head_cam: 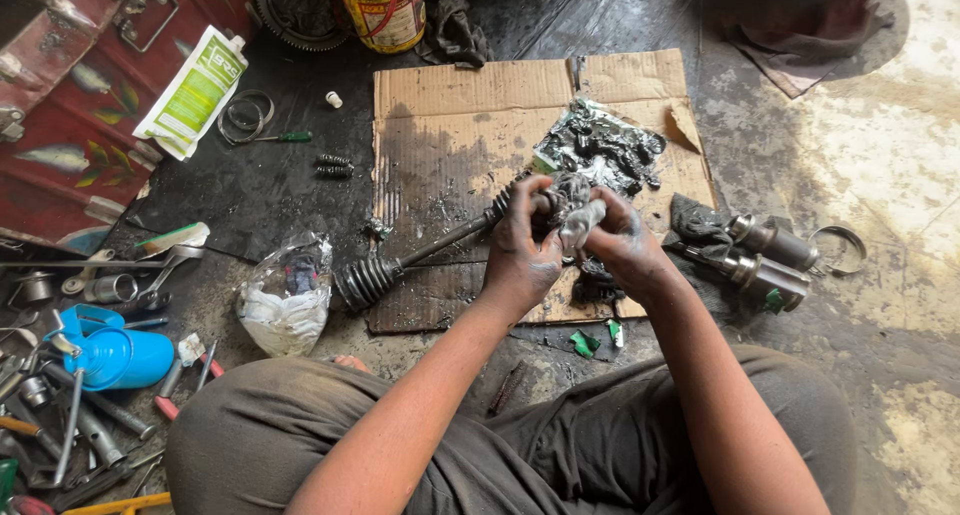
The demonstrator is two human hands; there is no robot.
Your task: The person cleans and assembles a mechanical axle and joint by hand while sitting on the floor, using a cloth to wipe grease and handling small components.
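Both hands are clenched around the greasy joint [568, 207] at the end of a drive shaft [440, 243]: the left hand [520, 250] grips it from the left, the right hand [622, 243] from the right, fingers touching. The shaft slants down-left to its rubber boot [368, 278], over a grease-stained cardboard sheet [450, 125] on the floor.
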